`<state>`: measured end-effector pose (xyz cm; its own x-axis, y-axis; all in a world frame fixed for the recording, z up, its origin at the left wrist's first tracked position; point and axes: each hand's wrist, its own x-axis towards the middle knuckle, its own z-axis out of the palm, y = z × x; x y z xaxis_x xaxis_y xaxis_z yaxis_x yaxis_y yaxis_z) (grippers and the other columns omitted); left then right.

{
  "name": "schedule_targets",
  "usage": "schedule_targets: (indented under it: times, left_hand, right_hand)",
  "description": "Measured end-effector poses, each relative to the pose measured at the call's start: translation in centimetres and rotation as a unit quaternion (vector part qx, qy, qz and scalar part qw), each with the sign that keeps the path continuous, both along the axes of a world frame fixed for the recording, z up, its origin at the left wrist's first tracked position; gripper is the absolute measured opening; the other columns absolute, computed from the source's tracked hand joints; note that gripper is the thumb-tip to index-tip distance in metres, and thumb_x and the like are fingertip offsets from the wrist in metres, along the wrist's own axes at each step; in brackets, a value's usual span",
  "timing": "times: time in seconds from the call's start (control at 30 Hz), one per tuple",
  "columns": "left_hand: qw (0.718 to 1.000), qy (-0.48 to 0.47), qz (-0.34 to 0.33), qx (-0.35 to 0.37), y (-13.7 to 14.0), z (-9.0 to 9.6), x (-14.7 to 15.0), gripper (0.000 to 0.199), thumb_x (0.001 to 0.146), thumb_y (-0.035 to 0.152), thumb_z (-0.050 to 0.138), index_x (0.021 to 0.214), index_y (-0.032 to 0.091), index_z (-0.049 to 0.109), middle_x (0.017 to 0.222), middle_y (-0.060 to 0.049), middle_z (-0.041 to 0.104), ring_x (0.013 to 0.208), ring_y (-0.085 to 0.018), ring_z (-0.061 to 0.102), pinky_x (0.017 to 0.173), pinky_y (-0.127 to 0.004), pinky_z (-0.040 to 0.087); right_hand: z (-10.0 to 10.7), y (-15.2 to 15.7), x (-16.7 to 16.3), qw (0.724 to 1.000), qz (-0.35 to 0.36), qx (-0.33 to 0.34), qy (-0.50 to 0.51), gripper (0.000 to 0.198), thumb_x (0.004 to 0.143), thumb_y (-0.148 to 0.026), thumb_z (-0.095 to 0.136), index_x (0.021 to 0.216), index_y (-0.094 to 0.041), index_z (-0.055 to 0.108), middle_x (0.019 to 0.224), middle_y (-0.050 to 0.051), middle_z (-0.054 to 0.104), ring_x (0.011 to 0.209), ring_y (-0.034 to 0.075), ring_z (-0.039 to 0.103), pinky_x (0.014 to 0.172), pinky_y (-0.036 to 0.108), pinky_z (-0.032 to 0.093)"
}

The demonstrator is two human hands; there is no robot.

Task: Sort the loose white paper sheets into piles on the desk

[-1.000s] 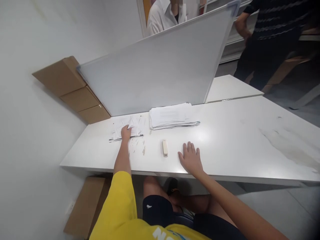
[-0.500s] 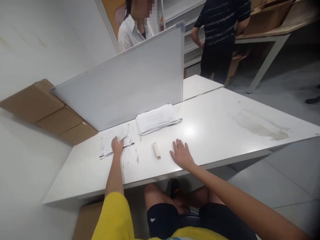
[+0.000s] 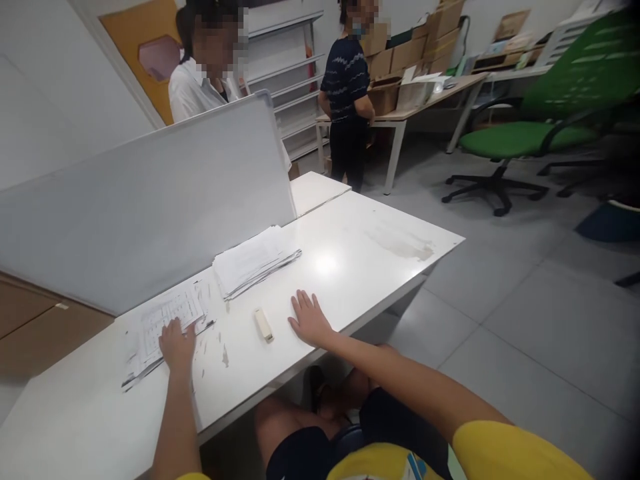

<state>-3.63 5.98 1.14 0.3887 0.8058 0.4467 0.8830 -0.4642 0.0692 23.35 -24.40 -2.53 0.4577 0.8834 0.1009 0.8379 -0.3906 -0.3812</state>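
My left hand (image 3: 177, 347) rests on a low pile of printed papers (image 3: 150, 327) at the left of the white table (image 3: 235, 383). Its thumb is apart from the fingers, and nothing shows in its grasp. My right hand (image 3: 311, 320) lies flat on the tabletop near the front edge, fingers spread, holding nothing. Between the hands is a small cream oblong object (image 3: 263, 325) whose exact kind I cannot make out. Behind it sits a thicker stack of white papers (image 3: 255, 260), touched by neither hand.
A whiteboard panel (image 3: 150, 213) stands along the table's back. Brown boxes (image 3: 45, 327) are at the left. Beyond the panel is a person in white (image 3: 187, 93); another in dark clothes (image 3: 345, 87) stands by a farther table. A green chair (image 3: 530, 140) is at the right.
The view has swung right, bringing the green chair in. A sheet edge raised at my left hand now lies flat under it. My right hand stays flat on the table.
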Motion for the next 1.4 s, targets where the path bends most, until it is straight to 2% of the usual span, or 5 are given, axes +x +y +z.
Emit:
schedule_targets:
  times: [0.73,1.0,1.17,1.27,1.4]
  left_hand:
    - [0.991,-0.088,-0.09,0.046,-1.8,-0.2,-0.3,0.047,0.091,0.031,0.033,0.117,0.007,0.064,0.119,-0.02,0.066,0.122,-0.031,0.056,0.107,-0.046,0.039]
    - [0.964,-0.196,-0.151,0.096,-15.2,-2.2,-0.4,0.046,0.096,0.04,0.038,0.125,0.01,0.057,0.123,-0.017,0.064,0.12,-0.03,0.057,0.106,-0.046,0.043]
    - [0.912,-0.128,-0.38,0.09,-27.8,-3.7,3.1,0.064,0.094,0.013,0.038,0.153,0.03,0.025,0.145,-0.004,0.051,0.141,-0.022,0.038,0.117,-0.043,0.034]
    - [0.911,-0.125,-0.384,0.084,-30.9,-2.7,4.7,0.067,0.093,0.011,0.039,0.155,0.025,0.021,0.144,-0.008,0.052,0.145,-0.024,0.029,0.118,-0.047,0.031]
    - [0.872,-0.058,-0.474,0.109,-32.1,-0.9,4.9,0.059,0.088,0.009,0.042,0.146,0.021,0.043,0.136,-0.008,0.06,0.146,-0.025,0.028,0.12,-0.05,0.023]
  right_hand:
    - [0.4,-0.3,-0.3,1.0,0.005,-0.005,0.024,0.067,0.098,-0.043,0.031,0.152,-0.003,0.026,0.159,0.022,0.016,0.149,0.032,0.009,0.119,0.05,0.002]
    - [2.4,-1.6,0.2,0.991,0.02,0.051,0.126,0.062,0.098,-0.039,0.033,0.147,-0.001,0.034,0.157,0.023,0.024,0.147,0.032,0.018,0.119,0.05,0.006]
    - [2.3,-6.1,-8.3,0.856,0.177,0.279,0.397,0.071,0.094,-0.062,0.035,0.148,-0.017,0.037,0.15,0.011,0.043,0.137,0.028,0.04,0.117,0.041,0.024]
    - [2.0,-8.8,-13.7,0.726,0.142,0.342,0.579,0.079,0.087,-0.073,0.04,0.148,-0.024,0.037,0.144,0.01,0.05,0.14,0.026,0.036,0.117,0.043,0.024]
    - [3.2,-11.1,-13.6,0.625,0.054,0.326,0.707,0.079,0.074,-0.075,0.06,0.133,-0.022,0.055,0.134,0.011,0.059,0.132,0.028,0.046,0.114,0.045,0.029]
